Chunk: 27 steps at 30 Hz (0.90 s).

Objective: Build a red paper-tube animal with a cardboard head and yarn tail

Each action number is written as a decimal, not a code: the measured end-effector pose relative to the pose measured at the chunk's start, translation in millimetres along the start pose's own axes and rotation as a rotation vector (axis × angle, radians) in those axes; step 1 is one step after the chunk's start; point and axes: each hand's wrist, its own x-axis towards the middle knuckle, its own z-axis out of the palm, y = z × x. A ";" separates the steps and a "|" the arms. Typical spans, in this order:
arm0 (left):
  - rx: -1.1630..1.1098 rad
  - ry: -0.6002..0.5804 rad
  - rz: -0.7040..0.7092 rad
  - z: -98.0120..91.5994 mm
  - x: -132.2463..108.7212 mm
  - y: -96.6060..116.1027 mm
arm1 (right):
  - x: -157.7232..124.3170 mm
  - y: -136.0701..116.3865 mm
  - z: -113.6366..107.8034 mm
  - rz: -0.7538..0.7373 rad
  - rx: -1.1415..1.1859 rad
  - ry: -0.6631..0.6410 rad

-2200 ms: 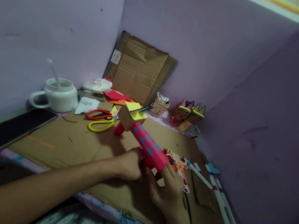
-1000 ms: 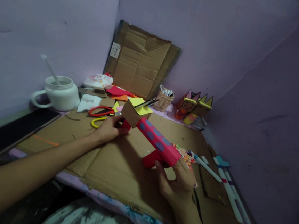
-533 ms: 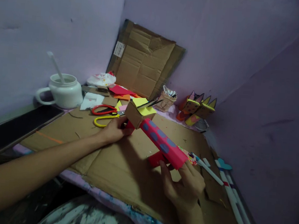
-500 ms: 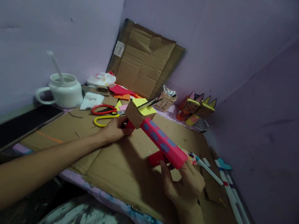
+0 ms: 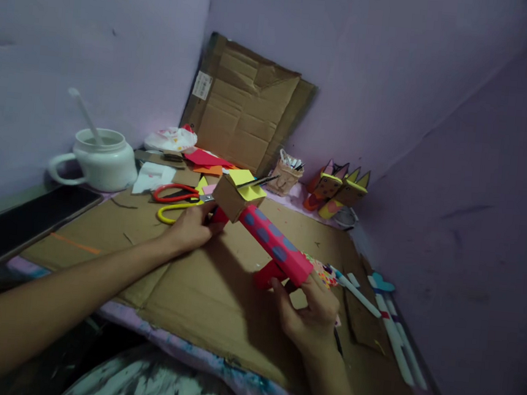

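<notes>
A paper-and-cardboard animal figure stands over the cardboard sheet, with a pink, blue-spotted body (image 5: 275, 241) and a brown box-like head (image 5: 229, 198). Yellow paper and thin dark strips top the head. My left hand (image 5: 191, 228) is closed around a pink leg below the head, its fingertips partly hidden. At the other end, my right hand (image 5: 309, 312) grips the figure by its rear, thumb beside the rear pink leg (image 5: 269, 274). Red-and-yellow-handled scissors (image 5: 176, 194) lie just beyond my left hand.
A white mug (image 5: 104, 162) with a stick stands at left, beside a dark phone-like slab (image 5: 31, 220). Coloured paper scraps (image 5: 206, 159) lie behind. Two finished-looking animal figures (image 5: 340, 189) stand at back right, near a pen holder (image 5: 286, 174). White markers (image 5: 392, 335) line the right edge.
The view has turned slightly right, so everything sits a little further left. Both hands keep the same hold on the figure.
</notes>
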 end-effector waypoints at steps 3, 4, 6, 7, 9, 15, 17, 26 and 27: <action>-0.062 -0.011 0.007 1.8 2.1 0.2 | 1.7 -0.2 0.4 0.010 0.007 0.015; -0.083 -0.016 0.010 2.5 3.0 0.2 | 2.0 -0.4 0.5 0.015 0.010 0.018; -0.097 -0.020 0.006 3.5 4.6 0.2 | 1.9 -0.7 0.8 0.019 0.010 0.018; -0.097 -0.026 -0.001 3.6 5.0 0.4 | 1.6 -0.8 1.0 0.019 0.009 0.014; -0.097 -0.006 -0.041 2.4 4.1 1.7 | 0.4 -0.8 1.4 0.021 0.012 0.009; -0.052 0.378 -0.104 -5.7 -26.4 21.9 | -2.2 0.0 -1.6 0.044 0.054 -0.036; -0.142 0.243 0.024 -1.9 -41.4 34.5 | -1.9 -0.2 -5.4 0.044 0.095 -0.074; -0.263 -0.398 0.113 56.5 -40.7 70.8 | 3.0 1.9 -18.9 0.138 0.156 -0.195; -0.260 -0.413 0.111 60.5 -38.7 70.9 | 3.0 2.7 -19.5 0.140 0.152 -0.204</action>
